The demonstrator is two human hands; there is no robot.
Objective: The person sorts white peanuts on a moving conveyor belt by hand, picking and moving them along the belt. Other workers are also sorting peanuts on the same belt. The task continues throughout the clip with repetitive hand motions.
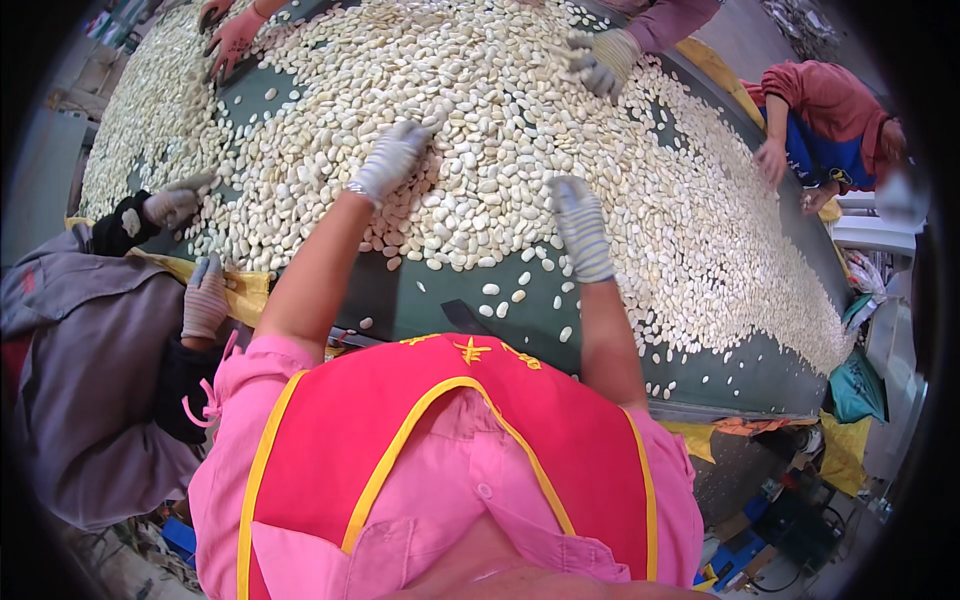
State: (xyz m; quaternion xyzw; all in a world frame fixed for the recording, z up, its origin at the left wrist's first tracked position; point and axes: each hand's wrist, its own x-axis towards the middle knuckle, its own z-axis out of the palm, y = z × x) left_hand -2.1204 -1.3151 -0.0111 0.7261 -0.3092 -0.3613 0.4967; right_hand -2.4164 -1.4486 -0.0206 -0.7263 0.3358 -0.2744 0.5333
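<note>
Large white beans point(480, 180) lie in a thick spread over a dark green belt point(457, 300). My left hand point(391, 161), in a striped knit glove, reaches into the beans left of the middle. Its fingers point up and right, and whether they pinch a bean cannot be told. My right hand point(581, 229), gloved the same way, rests at the near edge of the spread with its fingers extended and no bean visible in it. Between my forearms, a few loose beans point(517, 296) are scattered on the bare belt near a dark flat strip point(465, 316).
At left, a co-worker in a grey garment point(97, 352) has gloved hands at the belt. Across from me are a red-gloved hand point(232, 41) and another gloved hand point(609, 64). A person in a red top point(825, 112) stands far right. Yellow cloth point(247, 296) lines the edge.
</note>
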